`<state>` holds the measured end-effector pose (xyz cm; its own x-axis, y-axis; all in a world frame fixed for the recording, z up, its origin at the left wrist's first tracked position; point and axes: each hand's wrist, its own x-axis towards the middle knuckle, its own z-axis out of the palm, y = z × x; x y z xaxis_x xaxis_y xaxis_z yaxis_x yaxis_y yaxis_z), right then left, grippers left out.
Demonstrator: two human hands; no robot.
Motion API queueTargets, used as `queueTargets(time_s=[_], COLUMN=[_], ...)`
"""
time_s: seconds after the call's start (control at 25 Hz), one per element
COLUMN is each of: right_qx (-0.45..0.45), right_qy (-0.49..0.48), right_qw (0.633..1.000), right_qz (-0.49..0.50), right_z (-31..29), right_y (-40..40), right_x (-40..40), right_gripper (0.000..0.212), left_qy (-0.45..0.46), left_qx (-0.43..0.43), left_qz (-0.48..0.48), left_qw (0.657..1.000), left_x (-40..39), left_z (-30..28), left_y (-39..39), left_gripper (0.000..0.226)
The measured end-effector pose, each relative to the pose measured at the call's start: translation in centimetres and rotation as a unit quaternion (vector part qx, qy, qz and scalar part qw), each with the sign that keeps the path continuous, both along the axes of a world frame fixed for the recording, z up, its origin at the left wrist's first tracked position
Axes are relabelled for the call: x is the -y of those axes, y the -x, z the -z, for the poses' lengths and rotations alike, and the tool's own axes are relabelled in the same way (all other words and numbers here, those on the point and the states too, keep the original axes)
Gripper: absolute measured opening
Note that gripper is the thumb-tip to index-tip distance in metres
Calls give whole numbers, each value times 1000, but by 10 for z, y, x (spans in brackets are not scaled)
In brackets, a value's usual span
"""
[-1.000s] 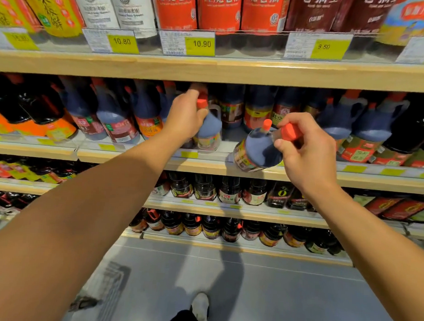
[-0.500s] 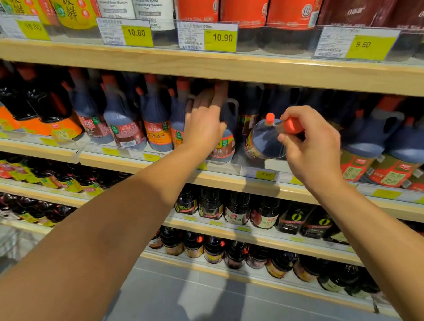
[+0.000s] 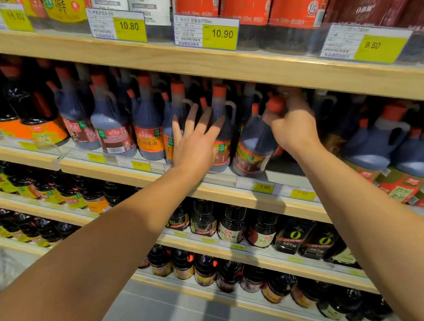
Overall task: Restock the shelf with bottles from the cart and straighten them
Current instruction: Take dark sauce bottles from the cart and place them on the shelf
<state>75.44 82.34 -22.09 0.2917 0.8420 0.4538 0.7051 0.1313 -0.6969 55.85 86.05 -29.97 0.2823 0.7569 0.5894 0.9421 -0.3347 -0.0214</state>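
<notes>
A dark soy sauce bottle [image 3: 252,147] with a red cap and a red label stands tilted on the wooden shelf [image 3: 229,190]. My right hand [image 3: 294,125] is shut on its cap and neck. To its left stands another red-capped bottle [image 3: 223,126] with a handle. My left hand [image 3: 194,142] is open with fingers spread, its palm flat against the front of that bottle. Several like bottles [image 3: 146,127] fill the row to the left.
Larger handled jugs [image 3: 378,149] stand to the right of the held bottle, with a gap behind it. The shelf above [image 3: 211,62] hangs low over the caps and carries price tags [image 3: 220,33]. Lower shelves hold small dark bottles [image 3: 232,227]. Grey floor lies below.
The right hand has carried the bottle from lying on its side to standing tilted on the shelf. The left hand let go of its bottle's top and now lies open against its front.
</notes>
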Motion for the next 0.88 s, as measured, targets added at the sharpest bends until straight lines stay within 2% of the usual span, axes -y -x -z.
queueTargets(time_s=[0.2,0.48,0.6,0.72,0.76,0.88], right_qx=[-50,-185,-179,-199,-183,-104], right_qy=[42,78,94,121,130,158], right_qw=[998,973,972,969,973,981], right_qz=[3,-109,-118,-81,-59,-36], right_z=[8,8,4,15,20,28], right_y=[4,-1,0,2,1,6], right_x=[-52,-53,-44,-11,6,70], right_gripper=[36,34,41,64,68,64], left_qy=[-44,18,57,107,127,171], left_qx=[-3,-8,-8,5,15,57], left_qz=[8,-3,-2,1,3,2], left_qw=[999,1000,998,994,992,984], left_x=[1,13,18,35,47,101], left_z=[8,3,-3,-9,-14,-31], left_y=[6,10,9,11,14,28], left_gripper=[66,73,74,76,76,75])
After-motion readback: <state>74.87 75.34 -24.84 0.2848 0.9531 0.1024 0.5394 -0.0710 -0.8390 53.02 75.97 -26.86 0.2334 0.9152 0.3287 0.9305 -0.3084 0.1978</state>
